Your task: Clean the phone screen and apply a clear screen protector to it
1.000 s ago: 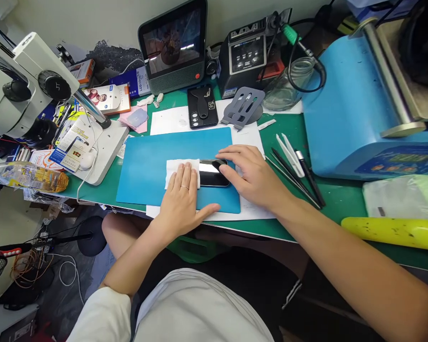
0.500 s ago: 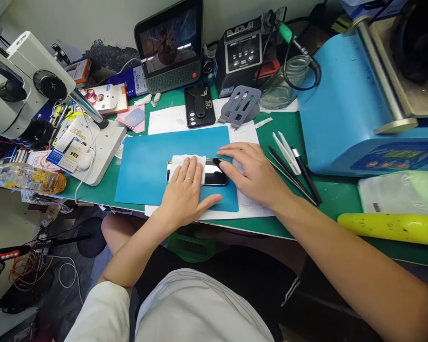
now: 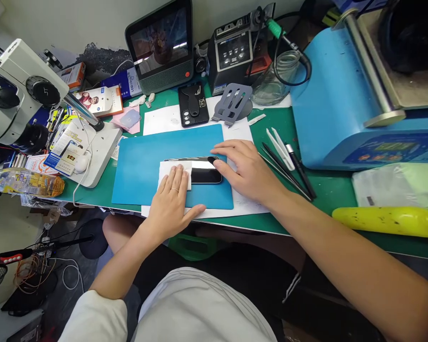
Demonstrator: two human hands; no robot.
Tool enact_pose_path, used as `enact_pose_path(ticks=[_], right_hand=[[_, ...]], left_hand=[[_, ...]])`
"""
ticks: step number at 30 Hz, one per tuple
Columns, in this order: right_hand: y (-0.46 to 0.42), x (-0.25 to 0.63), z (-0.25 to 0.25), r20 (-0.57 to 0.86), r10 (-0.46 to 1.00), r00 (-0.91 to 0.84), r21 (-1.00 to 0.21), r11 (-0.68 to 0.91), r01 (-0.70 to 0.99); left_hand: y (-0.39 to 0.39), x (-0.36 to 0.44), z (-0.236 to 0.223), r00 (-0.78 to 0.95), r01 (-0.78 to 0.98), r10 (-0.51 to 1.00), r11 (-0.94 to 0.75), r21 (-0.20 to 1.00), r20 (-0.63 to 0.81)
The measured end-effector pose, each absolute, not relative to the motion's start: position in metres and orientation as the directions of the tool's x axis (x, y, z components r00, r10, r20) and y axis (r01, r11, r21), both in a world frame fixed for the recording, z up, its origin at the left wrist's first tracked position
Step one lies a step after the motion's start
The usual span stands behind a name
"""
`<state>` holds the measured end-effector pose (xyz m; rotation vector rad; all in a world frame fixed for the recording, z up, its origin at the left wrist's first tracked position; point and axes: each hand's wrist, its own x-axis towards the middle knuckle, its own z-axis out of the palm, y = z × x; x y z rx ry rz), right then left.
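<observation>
A smartphone [image 3: 207,176] with a dark, glossy screen lies on the blue mat [image 3: 139,156]. My left hand [image 3: 173,197] is flat, its fingers stretched over a white wiping cloth [image 3: 163,171] that covers the phone's left end. The left thumb points out to the right, apart from the phone. At the phone's far right corner, my right hand [image 3: 242,166] grips the edge, thumb on the near side and fingers beyond it. Its contact with the phone is partly hidden.
Tweezers [image 3: 280,147] and a black pen-like tool [image 3: 299,171] lie right of the mat. Behind it are a black phone back [image 3: 193,105] and a grey slotted stand [image 3: 232,103]. A microscope [image 3: 43,90] stands left; a blue machine [image 3: 328,104] stands right.
My left hand has slid the cloth left and slightly towards me, baring more of the screen. My right hand keeps its place at the phone's right end. The camera view has shifted slightly.
</observation>
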<state>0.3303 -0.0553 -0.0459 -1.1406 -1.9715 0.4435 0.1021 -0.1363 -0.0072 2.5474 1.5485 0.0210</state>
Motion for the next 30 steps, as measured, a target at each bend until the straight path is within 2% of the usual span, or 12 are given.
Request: enact_pose_path(ticks=[7,11,14,18,25,30], right_hand=[[-0.054,0.332,-0.046,0.43,0.858,-0.281,-0.644,0.509,0.57],[-0.053,0.332,-0.046,0.419,0.863,-0.282,-0.646,0.502,0.575],[-0.053,0.332,-0.047,0.418,0.863,-0.285,-0.638,0.502,0.584],[-0.053,0.333,-0.048,0.41,0.866,-0.287,-0.631,0.496,0.597],[-0.054,0.333,-0.048,0.397,0.873,-0.282,-0.642,0.484,0.595],[-0.055,0.332,-0.047,0.403,0.875,-0.269,-0.647,0.481,0.592]], left_hand=[[-0.127,0.081,0.0,0.475,0.873,0.876,-0.456,0.172,-0.089],[-0.098,0.071,0.01,0.529,0.828,0.838,-0.476,0.296,-0.131],[-0.073,0.071,0.012,0.606,0.754,0.788,-0.523,0.399,-0.112],[-0.053,0.077,0.008,0.648,0.697,0.757,-0.545,0.465,-0.084],[-0.035,0.078,0.005,0.686,0.673,0.709,-0.534,0.511,-0.163],[-0.026,0.079,0.01,0.676,0.71,0.702,-0.539,0.453,-0.223]])
